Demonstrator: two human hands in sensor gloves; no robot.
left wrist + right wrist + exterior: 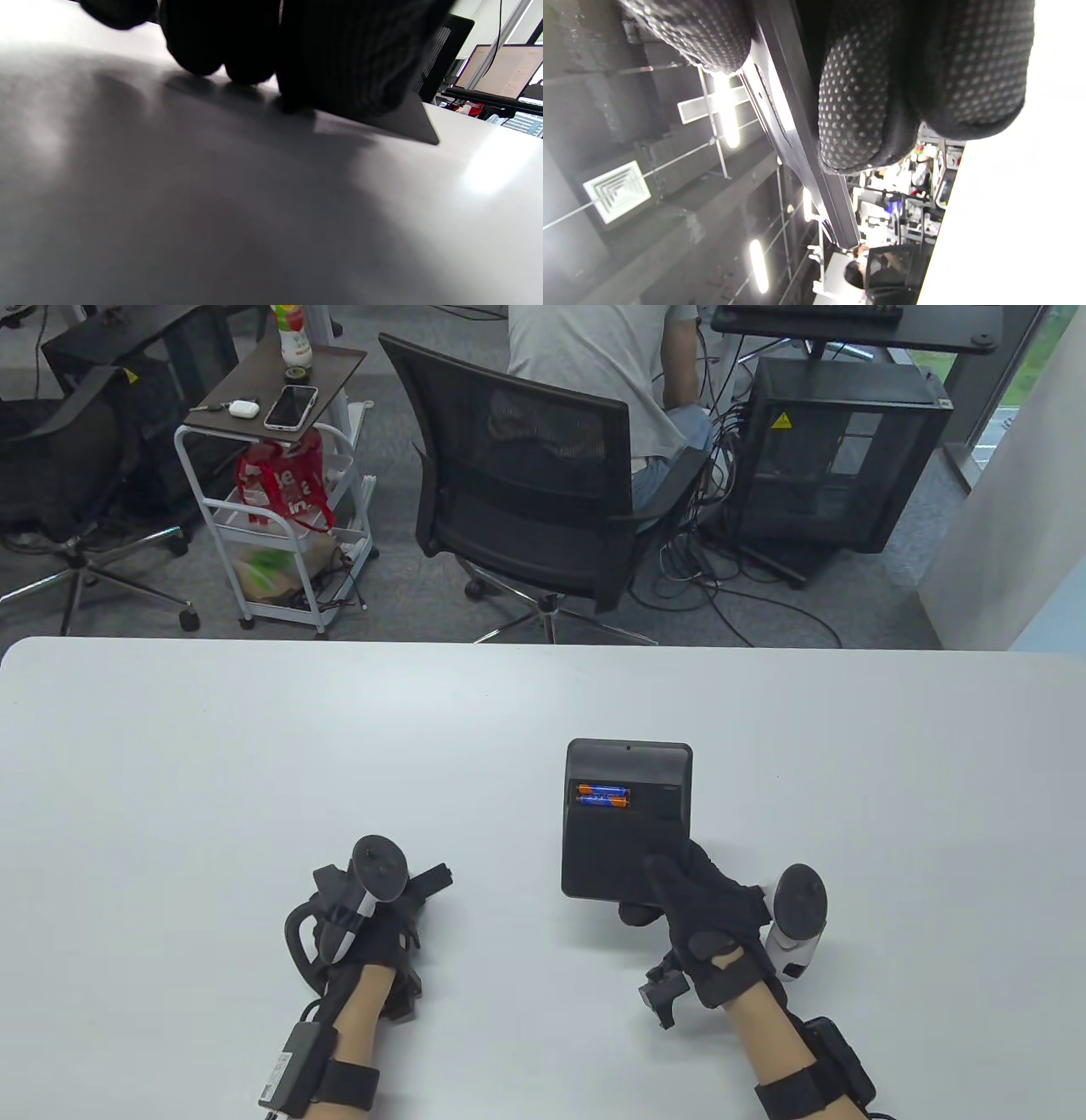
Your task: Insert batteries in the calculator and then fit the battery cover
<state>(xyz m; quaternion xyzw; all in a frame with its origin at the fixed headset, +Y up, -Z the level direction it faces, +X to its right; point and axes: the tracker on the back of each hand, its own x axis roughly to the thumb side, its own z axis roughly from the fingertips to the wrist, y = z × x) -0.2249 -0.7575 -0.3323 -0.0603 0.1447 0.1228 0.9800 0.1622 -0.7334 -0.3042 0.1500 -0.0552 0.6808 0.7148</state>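
Two batteries (603, 796) with orange and blue wrappers lie side by side in the open compartment of the calculator (626, 823), a flat, matte black slab with rounded corners, back face up on the counter (212, 763). That counter is smooth, pale grey-white, with rounded far corners. Beyond the calculator stands a black mesh-backed office chair (530, 500) on grey carpet, and past it a seated person in a grey shirt (602, 364); further left of the chair is a white wire trolley (280, 534) with a dark top carrying a phone (291, 407). Right of the chair sits a black computer tower (836, 458) amid loose cables. The right hand (700, 912), in a black knit glove with dotted grip texture, grips the calculator's near right corner, thumb lying on top and fingers (859, 101) curled beneath its edge. The left hand (369, 929), well to the calculator's left, rests on the counter with fingers bent down onto a thin, dark, flat piece (407, 120), probably the battery cover; whether it pinches or merely presses it I cannot tell.
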